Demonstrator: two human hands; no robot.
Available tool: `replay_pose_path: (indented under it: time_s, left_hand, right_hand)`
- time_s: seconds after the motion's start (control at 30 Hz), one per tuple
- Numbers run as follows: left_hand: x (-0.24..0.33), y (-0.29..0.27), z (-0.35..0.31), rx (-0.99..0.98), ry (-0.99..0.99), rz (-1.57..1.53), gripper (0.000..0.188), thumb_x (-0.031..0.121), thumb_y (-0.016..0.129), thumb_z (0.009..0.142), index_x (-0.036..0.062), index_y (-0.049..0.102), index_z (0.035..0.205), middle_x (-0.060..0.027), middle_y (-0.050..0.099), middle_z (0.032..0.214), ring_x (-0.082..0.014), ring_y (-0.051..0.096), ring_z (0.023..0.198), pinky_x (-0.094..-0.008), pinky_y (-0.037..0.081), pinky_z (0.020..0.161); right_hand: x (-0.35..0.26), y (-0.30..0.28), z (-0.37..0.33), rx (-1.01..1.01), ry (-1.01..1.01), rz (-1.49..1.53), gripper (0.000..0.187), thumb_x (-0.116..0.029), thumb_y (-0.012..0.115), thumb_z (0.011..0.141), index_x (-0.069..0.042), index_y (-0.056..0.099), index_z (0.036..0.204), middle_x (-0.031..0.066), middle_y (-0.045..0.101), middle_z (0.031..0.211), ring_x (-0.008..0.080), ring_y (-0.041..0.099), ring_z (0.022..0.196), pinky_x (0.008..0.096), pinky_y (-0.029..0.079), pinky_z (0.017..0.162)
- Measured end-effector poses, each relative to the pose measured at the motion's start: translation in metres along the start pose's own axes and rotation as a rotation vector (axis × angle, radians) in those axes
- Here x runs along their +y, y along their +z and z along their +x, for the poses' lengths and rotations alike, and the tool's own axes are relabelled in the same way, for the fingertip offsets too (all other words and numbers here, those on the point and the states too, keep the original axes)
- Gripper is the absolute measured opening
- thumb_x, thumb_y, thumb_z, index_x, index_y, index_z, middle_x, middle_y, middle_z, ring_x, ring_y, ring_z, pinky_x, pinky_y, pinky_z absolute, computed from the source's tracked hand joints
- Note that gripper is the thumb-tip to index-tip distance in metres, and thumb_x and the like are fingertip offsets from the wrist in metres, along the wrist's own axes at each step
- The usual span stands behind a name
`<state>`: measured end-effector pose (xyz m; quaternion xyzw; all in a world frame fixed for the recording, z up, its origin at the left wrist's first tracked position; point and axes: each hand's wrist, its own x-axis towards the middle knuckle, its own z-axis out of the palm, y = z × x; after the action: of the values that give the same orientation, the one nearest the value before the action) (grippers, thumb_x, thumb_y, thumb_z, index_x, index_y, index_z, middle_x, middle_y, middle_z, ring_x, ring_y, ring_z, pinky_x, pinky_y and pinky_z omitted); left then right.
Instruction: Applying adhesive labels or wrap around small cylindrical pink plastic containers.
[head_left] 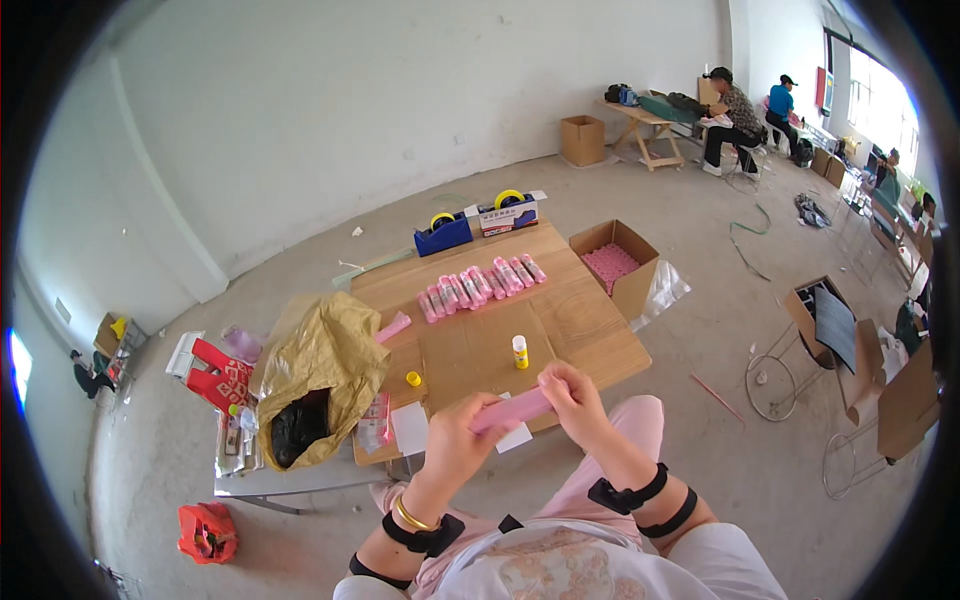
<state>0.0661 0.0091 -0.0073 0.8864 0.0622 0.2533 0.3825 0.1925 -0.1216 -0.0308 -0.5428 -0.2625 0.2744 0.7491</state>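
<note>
Both my hands are closed on a pink roll-shaped piece, held above the table's near edge. My left hand grips one end and my right hand pinches the other. Just beyond them a glue stick with a yellow base stands upright, its white top showing. A loose yellow cap sits to its left. Under my hands lie white paper pieces, one partly hidden. Farther back, several pink rolls with printed bands lie side by side in a row.
Tape dispensers stand at the wooden table's far edge. An open carton of pink rolls is at the right. A gold sack with a black bag crowds the left side. A red bag sits on the floor. Other people work far right.
</note>
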Motion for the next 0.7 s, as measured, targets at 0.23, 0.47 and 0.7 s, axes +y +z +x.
replay_pose_path:
  time_s: [0.23, 0.47, 0.7]
  left_hand:
    - [0.013, 0.000, 0.008, 0.227, 0.015, 0.079, 0.026, 0.020, 0.051, 0.093, -0.0012, 0.059, 0.081, 0.0043, 0.043, 0.064, -0.0052, 0.037, 0.061, -0.0216, 0.033, 0.055]
    - [-0.006, 0.016, 0.009, 0.248, -0.327, -0.518, 0.027, 0.020, 0.050, 0.093, 0.0007, 0.055, 0.074, 0.0043, 0.042, 0.060, -0.0069, 0.037, 0.054, -0.0218, 0.030, 0.050]
    - [-0.013, 0.011, 0.007, 0.147, -0.358, -0.644, 0.018, 0.014, 0.049, 0.092, 0.0023, 0.054, 0.079, 0.0044, 0.041, 0.058, -0.0034, 0.033, 0.052, -0.0207, 0.027, 0.046]
  right_hand:
    - [0.000, 0.002, 0.003, 0.085, -0.288, -0.258, 0.018, -0.015, 0.051, 0.090, -0.003, 0.051, 0.077, -0.0023, 0.041, 0.059, 0.0050, 0.035, 0.054, 0.0232, 0.030, 0.049]
    - [-0.003, 0.005, -0.001, 0.110, -0.254, -0.245, 0.020, -0.016, 0.050, 0.091, -0.003, 0.050, 0.075, -0.0049, 0.040, 0.063, 0.0040, 0.034, 0.058, 0.0222, 0.029, 0.051]
    - [-0.003, 0.005, -0.004, 0.097, -0.536, -0.491, 0.022, -0.017, 0.050, 0.092, -0.004, 0.048, 0.075, -0.0048, 0.039, 0.061, 0.0053, 0.033, 0.054, 0.0240, 0.028, 0.049]
